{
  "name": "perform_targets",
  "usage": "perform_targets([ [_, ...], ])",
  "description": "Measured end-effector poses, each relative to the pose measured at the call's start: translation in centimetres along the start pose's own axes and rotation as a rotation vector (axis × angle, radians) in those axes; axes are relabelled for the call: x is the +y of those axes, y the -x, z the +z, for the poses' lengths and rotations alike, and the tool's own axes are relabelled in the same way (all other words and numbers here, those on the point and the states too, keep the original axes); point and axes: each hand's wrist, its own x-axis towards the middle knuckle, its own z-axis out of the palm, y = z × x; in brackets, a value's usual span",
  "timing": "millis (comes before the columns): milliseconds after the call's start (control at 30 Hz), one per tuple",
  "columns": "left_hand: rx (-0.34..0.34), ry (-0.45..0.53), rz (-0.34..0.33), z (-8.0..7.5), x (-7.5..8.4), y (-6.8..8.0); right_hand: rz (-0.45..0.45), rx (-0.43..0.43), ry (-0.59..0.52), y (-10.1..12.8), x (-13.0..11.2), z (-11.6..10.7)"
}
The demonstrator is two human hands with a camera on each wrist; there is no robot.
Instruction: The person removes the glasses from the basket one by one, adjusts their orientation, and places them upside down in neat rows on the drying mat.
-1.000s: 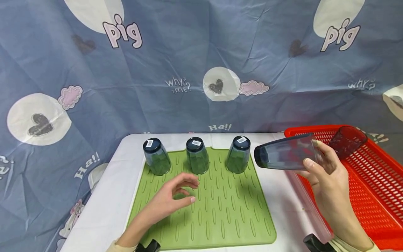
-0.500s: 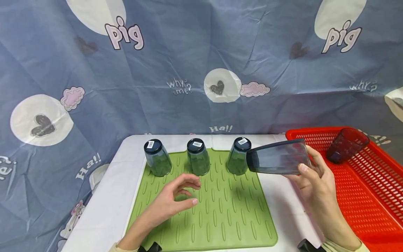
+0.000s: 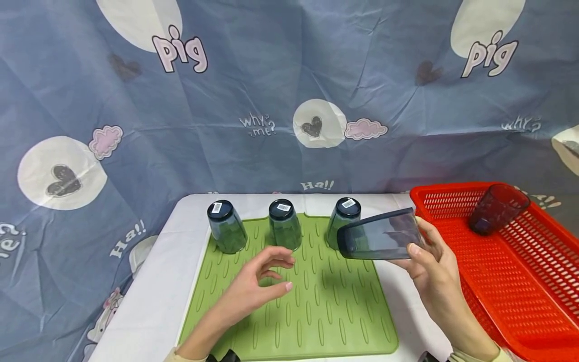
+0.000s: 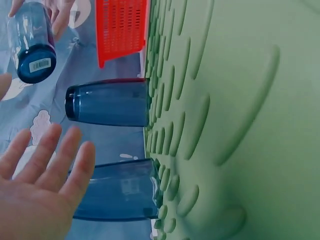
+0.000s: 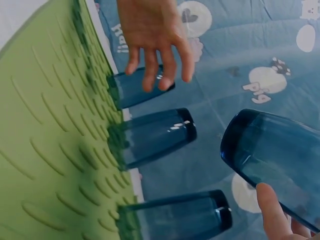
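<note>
My right hand [image 3: 434, 271] grips a blue-grey drinking glass [image 3: 380, 236] near its open end, lying sideways in the air with its thick base pointing left. In the head view this glass overlaps the rightmost of three similar glasses standing upside down along the back of a green ridged mat [image 3: 289, 322]: a left glass [image 3: 227, 229], a middle glass [image 3: 285, 226] and a right glass [image 3: 336, 221]. White barcode labels show on their bases. My left hand [image 3: 258, 281] hovers over the mat in front of the middle glass, fingers loosely bent, holding nothing.
A red plastic basket [image 3: 511, 286] stands on the right, with another glass [image 3: 497, 208] leaning in its back corner. The mat lies on a white-covered table [image 3: 135, 311]. A blue printed cloth [image 3: 253, 65] hangs behind.
My right hand has carried the glass leftward and slightly down, from beside the basket to the mat's right side. My left hand has shifted slightly right.
</note>
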Motion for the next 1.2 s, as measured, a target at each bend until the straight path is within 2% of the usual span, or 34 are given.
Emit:
perform_targets([
  [167,0.046,-0.011,-0.015,0.5,0.0,-0.4,0.018,-0.028,-0.017,0.3,0.8,0.3],
  [333,0.050,-0.005,-0.020,0.7,0.2,-0.6,0.029,-0.021,-0.007,0.5,1.3,0.8],
  [533,0.018,0.038,-0.020,0.8,0.3,-0.6,0.045,-0.051,-0.038,0.8,1.8,1.2],
  [633,0.005,0.071,-0.008,1.0,0.4,-0.6,0.046,-0.040,-0.039,1.1,2.2,1.6],
  [900,-0.033,0.140,0.026,1.3,0.5,-0.6,0.105,-0.056,-0.025,1.8,2.7,2.4],
  [1033,-0.069,0.168,0.017,1.3,0.6,-0.5,0.103,-0.085,-0.063,2.1,3.2,2.8],
  [1200,-0.097,0.211,-0.015,1.5,0.7,-0.4,0.159,-0.125,-0.066,2.5,3.7,3.3],
])
